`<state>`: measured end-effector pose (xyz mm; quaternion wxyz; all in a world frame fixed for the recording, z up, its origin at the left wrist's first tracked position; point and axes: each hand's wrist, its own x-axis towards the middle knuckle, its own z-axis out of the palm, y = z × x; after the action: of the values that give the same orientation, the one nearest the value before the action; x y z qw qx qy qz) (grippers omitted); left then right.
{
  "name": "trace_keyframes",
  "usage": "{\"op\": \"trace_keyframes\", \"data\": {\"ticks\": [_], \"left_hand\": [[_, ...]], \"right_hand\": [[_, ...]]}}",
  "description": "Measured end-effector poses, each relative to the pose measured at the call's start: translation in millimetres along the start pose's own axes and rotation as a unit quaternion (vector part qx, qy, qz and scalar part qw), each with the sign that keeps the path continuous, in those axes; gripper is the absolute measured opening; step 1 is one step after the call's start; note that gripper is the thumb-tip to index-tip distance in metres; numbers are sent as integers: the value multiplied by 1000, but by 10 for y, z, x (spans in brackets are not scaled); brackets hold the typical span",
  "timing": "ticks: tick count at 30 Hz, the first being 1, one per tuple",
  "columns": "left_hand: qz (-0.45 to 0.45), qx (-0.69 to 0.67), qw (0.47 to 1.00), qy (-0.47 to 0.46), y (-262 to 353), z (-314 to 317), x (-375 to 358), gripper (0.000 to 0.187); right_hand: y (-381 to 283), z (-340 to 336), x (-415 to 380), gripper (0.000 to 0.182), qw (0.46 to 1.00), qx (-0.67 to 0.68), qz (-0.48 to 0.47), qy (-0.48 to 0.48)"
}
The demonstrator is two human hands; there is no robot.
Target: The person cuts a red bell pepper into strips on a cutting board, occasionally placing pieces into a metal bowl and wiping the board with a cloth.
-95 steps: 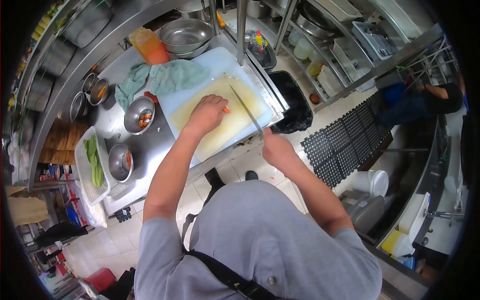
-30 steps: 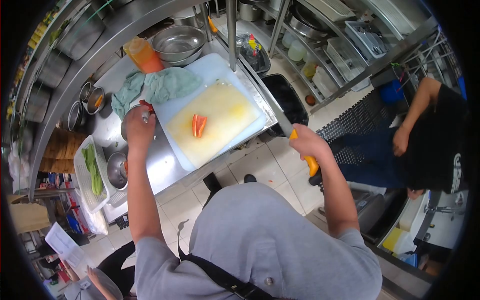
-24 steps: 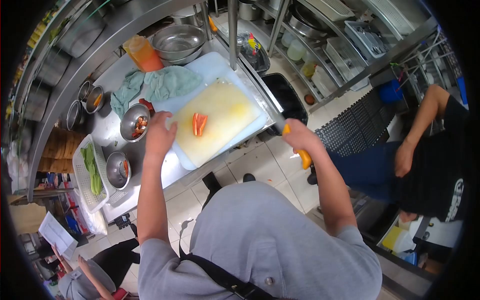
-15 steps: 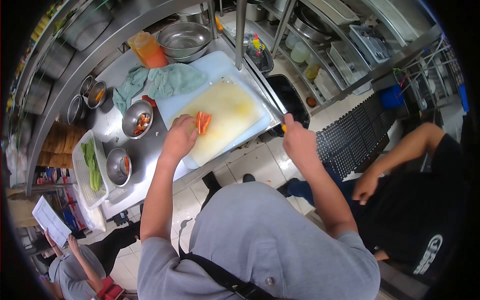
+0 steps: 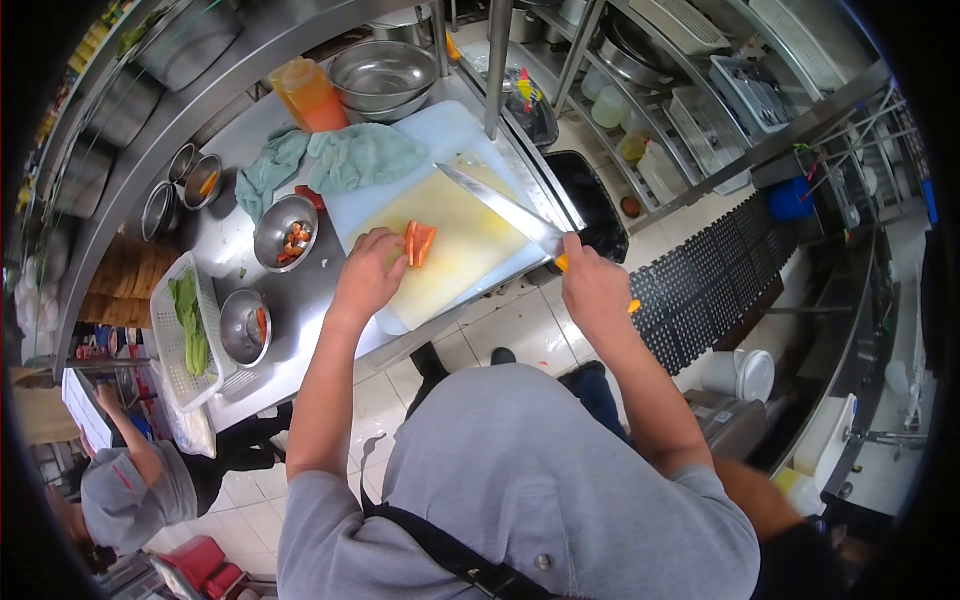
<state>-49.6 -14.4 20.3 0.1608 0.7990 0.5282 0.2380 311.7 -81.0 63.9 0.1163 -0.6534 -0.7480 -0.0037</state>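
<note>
On the yellowed cutting board (image 5: 470, 270) lies a piece of red bell pepper (image 5: 420, 243), its inner side facing up. My left hand (image 5: 372, 275) has its fingers curled onto the pepper's left edge, pinning it on the board. In my right hand (image 5: 597, 287) is a large kitchen knife (image 5: 505, 212), gripped by its yellow handle at the board's right edge. Its blade points up and left across the board, apart from the pepper. Left of the board, a steel bowl (image 5: 270, 238) holds cut red pieces, and a second bowl (image 5: 238, 330) holds more red strips.
Green cloths (image 5: 365, 158) lie behind the board, near orange squeeze bottles (image 5: 310, 95) and steel bowls (image 5: 383, 75). A white basket (image 5: 212, 350) holds green leaves. A black bin (image 5: 590, 210) stands beyond the counter's right end. Another person (image 5: 135, 490) stands lower left with papers.
My right hand has swung the knife blade up over the board. My left hand stays at the pepper. The co-worker on the right has moved mostly out of sight behind me.
</note>
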Motion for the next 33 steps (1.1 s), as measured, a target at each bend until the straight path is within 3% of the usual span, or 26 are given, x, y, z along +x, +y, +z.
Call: {"op": "trace_keyframes", "data": {"ticks": [6, 8, 10, 14, 17, 20, 22, 26, 28, 33], "left_hand": [[21, 17, 999, 27, -70, 36, 32, 33], [67, 82, 994, 34, -145, 79, 74, 40], [95, 87, 992, 13, -101, 54, 121, 40], [139, 74, 984, -82, -115, 166, 244, 33], [172, 68, 981, -55, -117, 303, 248, 25], [162, 34, 986, -39, -98, 461, 233, 22], [167, 48, 984, -35, -84, 471, 228, 21], [176, 102, 979, -31, -69, 404, 228, 21], [172, 101, 980, -18, -57, 367, 194, 21], [160, 75, 984, -8, -13, 373, 158, 18]], "right_hand": [[-160, -94, -51, 31, 987, 150, 43, -49], [-222, -61, -69, 30, 977, 190, 69, -63], [-255, 9, -68, 31, 954, 232, 104, -159], [-84, 397, -124, 37, 930, 246, 69, -263], [-143, 364, -113, 37, 930, 216, 90, -284], [-207, 195, 9, 39, 899, 296, 139, -292], [-239, 132, 120, 37, 831, 356, 234, -358], [-108, 336, 102, 35, 822, 368, 247, -358], [-132, 357, -13, 35, 914, 331, 108, -207], [-261, 189, -102, 45, 893, 389, 130, -187]]}}
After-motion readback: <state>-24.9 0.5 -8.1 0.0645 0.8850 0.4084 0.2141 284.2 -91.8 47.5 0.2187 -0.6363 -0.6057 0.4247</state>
